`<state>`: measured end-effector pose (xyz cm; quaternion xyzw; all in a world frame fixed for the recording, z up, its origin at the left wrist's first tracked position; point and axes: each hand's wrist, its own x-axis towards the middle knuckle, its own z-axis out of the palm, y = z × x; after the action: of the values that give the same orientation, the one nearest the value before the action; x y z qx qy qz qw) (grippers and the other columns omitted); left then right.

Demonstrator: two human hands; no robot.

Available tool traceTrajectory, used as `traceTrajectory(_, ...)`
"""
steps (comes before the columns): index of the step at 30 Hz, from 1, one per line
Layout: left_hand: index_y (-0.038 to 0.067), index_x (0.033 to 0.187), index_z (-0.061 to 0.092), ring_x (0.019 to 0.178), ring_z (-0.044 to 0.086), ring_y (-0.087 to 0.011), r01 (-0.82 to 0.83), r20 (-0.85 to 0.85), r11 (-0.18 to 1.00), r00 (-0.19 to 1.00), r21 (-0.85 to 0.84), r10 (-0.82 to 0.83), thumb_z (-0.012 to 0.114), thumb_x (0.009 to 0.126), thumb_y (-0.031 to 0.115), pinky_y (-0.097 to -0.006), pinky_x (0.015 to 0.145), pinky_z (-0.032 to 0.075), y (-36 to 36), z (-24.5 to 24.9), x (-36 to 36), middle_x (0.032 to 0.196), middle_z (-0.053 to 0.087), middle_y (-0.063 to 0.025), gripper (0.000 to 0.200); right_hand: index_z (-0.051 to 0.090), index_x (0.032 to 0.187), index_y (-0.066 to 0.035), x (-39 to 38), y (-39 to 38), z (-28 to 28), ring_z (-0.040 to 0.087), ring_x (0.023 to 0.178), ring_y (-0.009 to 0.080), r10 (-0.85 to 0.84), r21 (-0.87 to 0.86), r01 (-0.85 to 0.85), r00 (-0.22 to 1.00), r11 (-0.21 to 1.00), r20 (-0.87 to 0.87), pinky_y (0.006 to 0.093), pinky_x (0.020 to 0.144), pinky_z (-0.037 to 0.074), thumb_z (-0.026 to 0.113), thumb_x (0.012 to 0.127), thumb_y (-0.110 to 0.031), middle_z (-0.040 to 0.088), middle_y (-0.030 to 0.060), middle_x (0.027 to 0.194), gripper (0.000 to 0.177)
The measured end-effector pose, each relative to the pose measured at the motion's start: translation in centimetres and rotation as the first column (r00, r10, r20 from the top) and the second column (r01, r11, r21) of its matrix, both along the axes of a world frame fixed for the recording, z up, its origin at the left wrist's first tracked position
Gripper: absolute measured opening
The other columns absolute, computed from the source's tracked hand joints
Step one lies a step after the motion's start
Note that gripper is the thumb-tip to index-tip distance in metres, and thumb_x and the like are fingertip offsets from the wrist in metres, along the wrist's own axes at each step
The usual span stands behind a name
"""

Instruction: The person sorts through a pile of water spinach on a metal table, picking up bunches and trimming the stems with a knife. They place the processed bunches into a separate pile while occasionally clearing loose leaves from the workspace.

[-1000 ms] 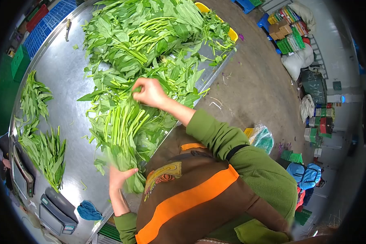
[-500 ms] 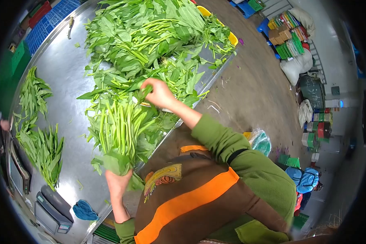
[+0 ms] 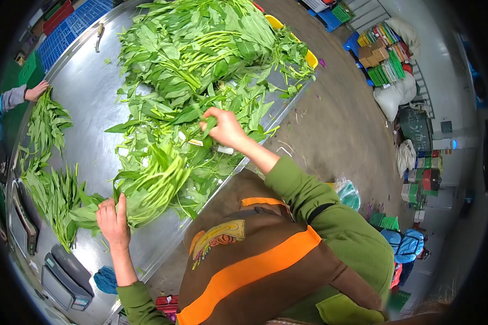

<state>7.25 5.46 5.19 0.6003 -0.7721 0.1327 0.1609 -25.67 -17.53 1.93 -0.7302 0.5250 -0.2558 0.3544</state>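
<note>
Metal counter (image 3: 95, 122) carries leafy greens in several groups. The left hand (image 3: 114, 221) is at the near part of the counter, with thumb and fingers curled around the leafy portion of 1 bunch (image 3: 165, 184). Leaves project on both sides of this grip; pale green stems show on the side toward the right hand (image 3: 222, 127). The right hand is drawn in to a pinch on 1 leafy sprig (image 3: 209, 125), above loose greens (image 3: 244, 103) and apart from the left hand. A large pile (image 3: 200, 51) of the same greens lies beyond the right hand, beside a yellow container (image 3: 311, 59) at the counter edge.

2 further bunches lie along the opposite side: an upper bunch (image 3: 49, 127) and a lower bunch (image 3: 54, 200). A co-worker's hand (image 3: 36, 91) is at the top end of the upper bunch; its exact grip cannot be determined. A knife (image 3: 99, 38) lies near the far edge. A blue cloth (image 3: 105, 280) lies just beside the left forearm.
</note>
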Motion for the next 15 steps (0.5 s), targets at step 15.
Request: traceTrajectory(15, 0.012, 0.112, 0.058, 0.096, 0.062, -0.0301, 0.304, -0.039, 0.949, 0.951, -0.080, -0.308, 0.066, 0.078, 0.004, -0.0424, 0.077, 0.048, -3.6, 3.2, -1.2, 0.107, 0.062, -0.0143, 0.036, 0.061, 0.090, -0.003, 7.7, 6.1, 3.2, 0.058, 0.095, 0.0259, 0.467, 0.061, -0.542, 0.771, 0.838, 0.434, 0.0356, 0.086, 0.046, 0.073, 0.078, -0.019, 0.061, 0.0106, 0.092, 0.024)
